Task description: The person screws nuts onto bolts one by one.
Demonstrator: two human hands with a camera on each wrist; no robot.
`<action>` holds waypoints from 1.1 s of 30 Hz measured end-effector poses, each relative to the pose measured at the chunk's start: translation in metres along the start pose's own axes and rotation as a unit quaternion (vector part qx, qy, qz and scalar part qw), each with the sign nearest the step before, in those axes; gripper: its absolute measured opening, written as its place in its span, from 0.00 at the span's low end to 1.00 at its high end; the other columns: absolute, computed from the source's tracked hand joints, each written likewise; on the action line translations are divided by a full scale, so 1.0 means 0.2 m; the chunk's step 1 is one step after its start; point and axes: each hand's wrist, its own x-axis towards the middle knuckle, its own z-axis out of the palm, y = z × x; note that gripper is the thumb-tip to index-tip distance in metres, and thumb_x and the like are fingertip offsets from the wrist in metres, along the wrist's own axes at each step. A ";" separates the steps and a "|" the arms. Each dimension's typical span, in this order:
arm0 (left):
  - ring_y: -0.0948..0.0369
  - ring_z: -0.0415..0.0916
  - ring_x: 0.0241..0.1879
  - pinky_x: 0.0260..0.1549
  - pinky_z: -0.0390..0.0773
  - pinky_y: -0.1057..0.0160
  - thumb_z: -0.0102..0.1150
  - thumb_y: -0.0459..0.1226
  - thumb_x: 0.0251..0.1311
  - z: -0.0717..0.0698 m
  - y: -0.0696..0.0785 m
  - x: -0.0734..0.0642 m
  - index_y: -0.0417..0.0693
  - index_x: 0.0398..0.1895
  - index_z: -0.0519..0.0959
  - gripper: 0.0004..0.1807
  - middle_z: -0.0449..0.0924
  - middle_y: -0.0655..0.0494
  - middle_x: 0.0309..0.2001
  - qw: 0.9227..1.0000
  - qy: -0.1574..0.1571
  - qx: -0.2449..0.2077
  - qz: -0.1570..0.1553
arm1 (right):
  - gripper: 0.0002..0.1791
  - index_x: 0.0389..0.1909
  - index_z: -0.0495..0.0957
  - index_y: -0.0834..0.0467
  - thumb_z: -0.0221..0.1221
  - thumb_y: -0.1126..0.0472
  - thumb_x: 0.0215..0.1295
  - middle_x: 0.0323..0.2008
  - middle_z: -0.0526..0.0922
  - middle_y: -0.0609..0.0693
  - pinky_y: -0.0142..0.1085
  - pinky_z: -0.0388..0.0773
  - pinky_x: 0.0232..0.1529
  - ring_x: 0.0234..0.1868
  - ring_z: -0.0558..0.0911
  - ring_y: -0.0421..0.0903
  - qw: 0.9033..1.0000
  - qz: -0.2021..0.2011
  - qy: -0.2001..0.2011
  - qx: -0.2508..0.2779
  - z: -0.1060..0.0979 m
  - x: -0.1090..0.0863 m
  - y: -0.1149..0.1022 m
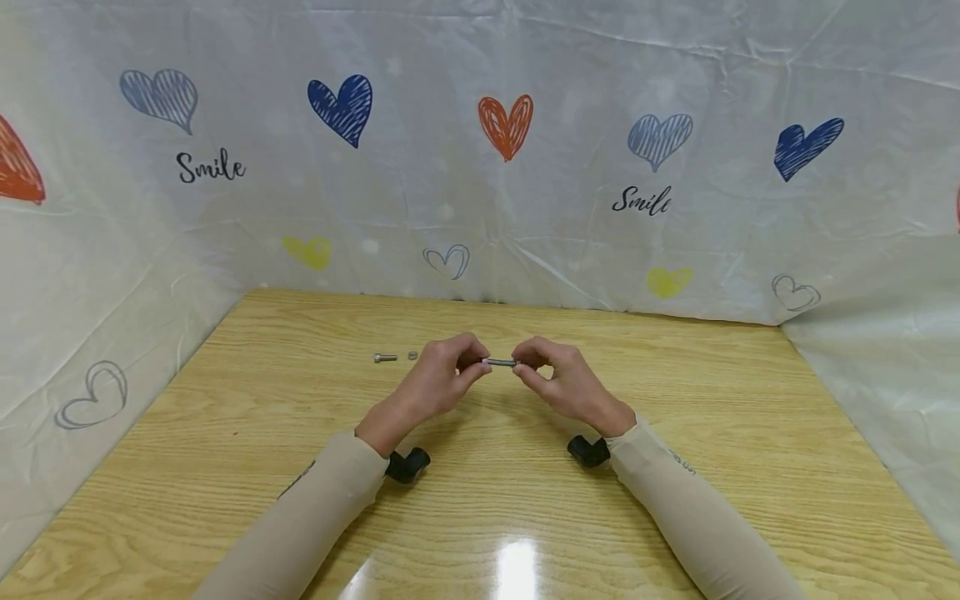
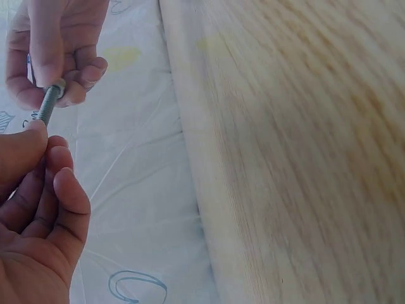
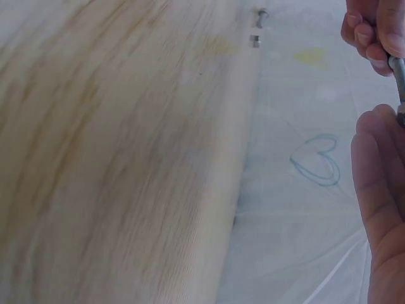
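The left hand and right hand pinch opposite ends of a bolt, each grip closed. Left of this bolt, a screw and nut lie on the table.

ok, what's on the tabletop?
A loose bolt and a nut lie on the tabletop. The left hand, right hand and sleeves cover parts of it; can't see what's beneath.

Two bolts, apparently two nuts, one table.
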 end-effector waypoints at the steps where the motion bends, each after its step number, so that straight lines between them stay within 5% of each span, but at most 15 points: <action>1: 0.66 0.75 0.27 0.28 0.77 0.67 0.60 0.32 0.63 0.00 0.00 0.00 0.45 0.37 0.76 0.03 0.79 0.57 0.30 1.000 0.003 0.000 0.003 | 0.08 0.45 0.77 0.59 0.58 0.65 0.67 0.37 0.83 0.49 0.38 0.79 0.38 0.36 0.82 0.43 1.000 0.006 -0.001 0.003 0.00 0.00 0.00; 6: 0.67 0.76 0.28 0.29 0.78 0.68 0.62 0.31 0.61 0.01 0.00 0.01 0.44 0.36 0.76 0.04 0.79 0.58 0.30 1.000 0.016 -0.008 0.013 | 0.11 0.52 0.72 0.65 0.51 0.68 0.71 0.36 0.82 0.59 0.43 0.78 0.37 0.33 0.81 0.49 0.999 0.033 -0.014 0.032 0.01 0.00 0.00; 11: 0.66 0.77 0.28 0.29 0.79 0.66 0.63 0.30 0.60 0.02 0.01 0.01 0.44 0.34 0.76 0.05 0.79 0.57 0.29 0.999 0.027 -0.016 0.021 | 0.12 0.55 0.71 0.61 0.49 0.65 0.74 0.34 0.82 0.54 0.43 0.79 0.38 0.33 0.81 0.50 0.998 0.044 -0.019 0.051 0.01 0.00 0.00; 22: 0.65 0.78 0.29 0.30 0.80 0.60 0.62 0.30 0.60 0.02 0.00 0.00 0.44 0.34 0.76 0.04 0.80 0.56 0.30 0.999 0.041 -0.032 0.013 | 0.20 0.56 0.70 0.54 0.62 0.59 0.65 0.38 0.80 0.49 0.44 0.79 0.39 0.36 0.81 0.42 0.996 0.060 -0.017 0.056 0.00 -0.01 0.01; 33: 0.65 0.78 0.28 0.29 0.80 0.61 0.63 0.30 0.60 0.02 -0.01 0.01 0.45 0.34 0.76 0.05 0.80 0.56 0.30 0.998 0.045 -0.031 0.016 | 0.09 0.46 0.73 0.67 0.57 0.70 0.66 0.36 0.81 0.57 0.44 0.77 0.40 0.35 0.81 0.51 0.998 0.053 -0.017 0.030 -0.04 0.01 -0.14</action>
